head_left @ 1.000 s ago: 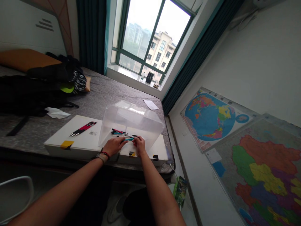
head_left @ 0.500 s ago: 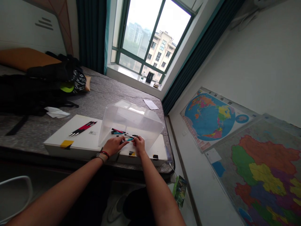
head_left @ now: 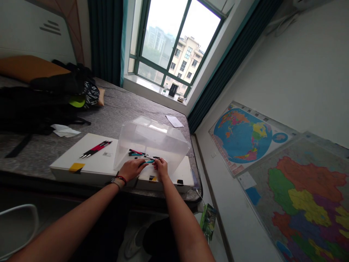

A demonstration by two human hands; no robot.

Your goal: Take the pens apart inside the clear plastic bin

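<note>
- The person's left hand (head_left: 131,169) pinches one end of a blue pen (head_left: 149,161).
- The right hand (head_left: 161,168) pinches near the other end.
- The blue pen is at the open front of a clear tub (head_left: 152,135).
- More pens (head_left: 136,152) lie just past the hands.
- Red and black pens (head_left: 96,149) lie on a white box (head_left: 64,161), left of the tub.

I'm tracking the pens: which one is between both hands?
The turquoise pen bridging left hand and right hand; the others lie beyond or farther left.
</note>
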